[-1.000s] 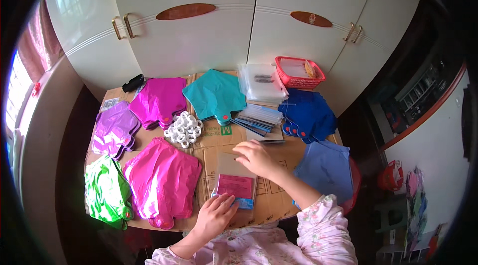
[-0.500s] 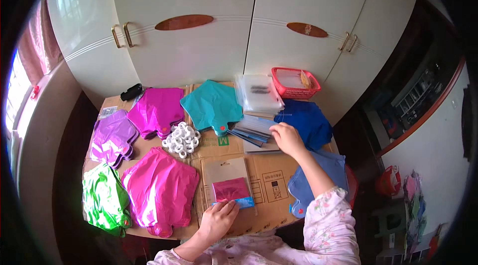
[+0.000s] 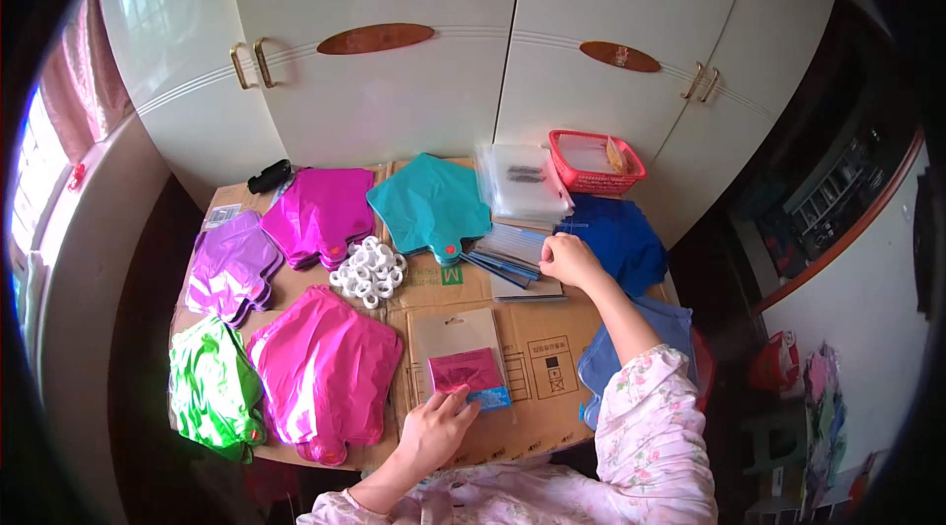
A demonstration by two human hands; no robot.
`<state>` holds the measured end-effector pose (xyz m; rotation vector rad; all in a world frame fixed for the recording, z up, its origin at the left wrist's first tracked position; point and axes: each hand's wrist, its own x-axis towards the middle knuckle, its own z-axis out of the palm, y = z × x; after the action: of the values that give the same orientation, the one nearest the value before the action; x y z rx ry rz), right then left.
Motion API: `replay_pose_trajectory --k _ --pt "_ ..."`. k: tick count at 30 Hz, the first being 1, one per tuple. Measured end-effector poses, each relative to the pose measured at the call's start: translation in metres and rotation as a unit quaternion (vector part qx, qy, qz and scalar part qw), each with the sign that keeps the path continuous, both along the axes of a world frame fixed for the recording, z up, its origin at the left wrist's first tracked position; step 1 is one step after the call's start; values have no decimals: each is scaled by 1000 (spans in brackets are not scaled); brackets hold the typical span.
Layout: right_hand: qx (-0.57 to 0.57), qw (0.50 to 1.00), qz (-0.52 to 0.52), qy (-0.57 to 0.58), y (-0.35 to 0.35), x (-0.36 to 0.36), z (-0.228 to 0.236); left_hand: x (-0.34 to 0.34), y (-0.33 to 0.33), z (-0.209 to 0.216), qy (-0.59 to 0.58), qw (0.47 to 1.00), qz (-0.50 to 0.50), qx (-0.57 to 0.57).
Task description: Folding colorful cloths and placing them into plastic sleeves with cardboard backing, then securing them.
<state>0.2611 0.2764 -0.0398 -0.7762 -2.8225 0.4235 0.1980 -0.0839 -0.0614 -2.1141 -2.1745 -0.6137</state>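
On the near middle of the table lies a clear packet (image 3: 456, 333) with a hanging hole at its top. Folded pink foil (image 3: 463, 370) and a blue label (image 3: 493, 398) show at its lower part. My left hand (image 3: 437, 428) rests its outstretched fingers on the packet's lower left edge. Farther right, my right hand (image 3: 574, 263) is closed at the right end of a fanned pile of thin grey and blue strips (image 3: 512, 244). What its fingertips pinch is hidden. Behind that pile sits a stack of clear plastic bags (image 3: 519, 182).
Flat foil balloons lie around: teal (image 3: 431, 205), magenta (image 3: 320, 214), purple (image 3: 229, 269), green (image 3: 212, 387), pink (image 3: 325, 367), dark blue (image 3: 621, 239), and pale blue (image 3: 670, 323) under my right forearm. White rings (image 3: 370, 272) are heaped mid-left. A red basket (image 3: 596, 180) stands at the back.
The whole view has shifted slightly. My right hand stays by the strips, its fingers now more curled in. My left hand remains on the packet.
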Motion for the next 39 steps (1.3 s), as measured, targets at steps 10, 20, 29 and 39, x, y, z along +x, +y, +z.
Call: replay_pose_trajectory --k 10,20,29,39 --pt "-111 973 -15 200 -56 59 64 -11 9 4 -32 999 -25 4" --pt "-326 928 98 154 -236 151 21 -15 13 3 14 998 -54 4" --pt "-276 945 43 170 -279 129 -19 -13 12 3 53 997 -45 31" --pt "-56 988 -54 135 -281 114 -32 -8 8 4 85 994 -62 30"
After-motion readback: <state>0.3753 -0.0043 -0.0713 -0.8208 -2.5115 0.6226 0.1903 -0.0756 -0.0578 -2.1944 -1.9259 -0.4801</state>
